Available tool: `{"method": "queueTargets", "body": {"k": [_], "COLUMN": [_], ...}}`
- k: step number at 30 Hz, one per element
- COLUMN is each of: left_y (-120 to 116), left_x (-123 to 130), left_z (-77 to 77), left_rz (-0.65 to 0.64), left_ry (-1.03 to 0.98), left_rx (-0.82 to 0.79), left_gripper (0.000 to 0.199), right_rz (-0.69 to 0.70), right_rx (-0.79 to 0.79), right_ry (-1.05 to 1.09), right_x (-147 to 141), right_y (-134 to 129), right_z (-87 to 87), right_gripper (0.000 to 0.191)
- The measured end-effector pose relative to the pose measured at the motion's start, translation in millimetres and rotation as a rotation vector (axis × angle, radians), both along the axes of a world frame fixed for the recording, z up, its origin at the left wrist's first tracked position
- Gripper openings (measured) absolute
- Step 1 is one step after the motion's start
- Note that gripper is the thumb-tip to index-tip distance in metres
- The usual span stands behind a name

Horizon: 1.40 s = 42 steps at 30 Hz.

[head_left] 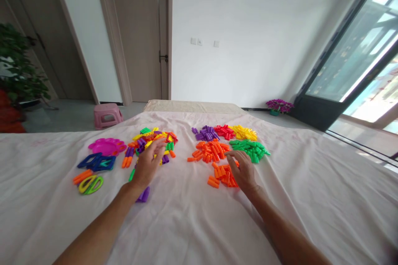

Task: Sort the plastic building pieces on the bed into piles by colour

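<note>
My left hand (149,162) is over a mixed pile of coloured plastic building pieces (150,136), its fingers apart and nothing visible in them. Several purple pieces (143,195) lie under that wrist. My right hand (244,168) hovers at the right side of the near orange pieces (219,174), with thumb and fingers spread and no piece seen between them. Just beyond is a larger orange heap (211,151). Green pieces (251,149) lie beyond the right hand, with purple (206,133), red (225,132) and yellow (244,132) heaps behind.
On the cloth-covered table (186,223), at the left, are a pink scalloped plate (105,146), dark blue frame-like pieces (95,162), orange pieces (82,176) and yellow-green scissors (91,184). A pink stool (108,116) stands past the table's left edge.
</note>
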<state>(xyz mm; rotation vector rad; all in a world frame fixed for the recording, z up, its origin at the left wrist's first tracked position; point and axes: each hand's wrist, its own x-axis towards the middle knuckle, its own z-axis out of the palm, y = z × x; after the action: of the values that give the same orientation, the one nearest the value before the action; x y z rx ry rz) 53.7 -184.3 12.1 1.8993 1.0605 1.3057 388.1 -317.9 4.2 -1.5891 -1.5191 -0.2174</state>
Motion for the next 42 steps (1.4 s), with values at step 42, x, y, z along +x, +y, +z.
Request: {"method": "queueTargets", "body": {"k": [42], "left_y": [67.8], "left_x": [-107.5], "left_z": [-64.1], "left_rz": [0.490], "left_ry": [0.462], "left_rx": [-0.168], "left_gripper": [0.049], "right_rz": [-0.257], "right_rx": [-0.548], "right_ry": [-0.076], "right_x": [-59.0], "right_y": [104.2], "right_z": [27.8], "right_gripper": [0.029]}}
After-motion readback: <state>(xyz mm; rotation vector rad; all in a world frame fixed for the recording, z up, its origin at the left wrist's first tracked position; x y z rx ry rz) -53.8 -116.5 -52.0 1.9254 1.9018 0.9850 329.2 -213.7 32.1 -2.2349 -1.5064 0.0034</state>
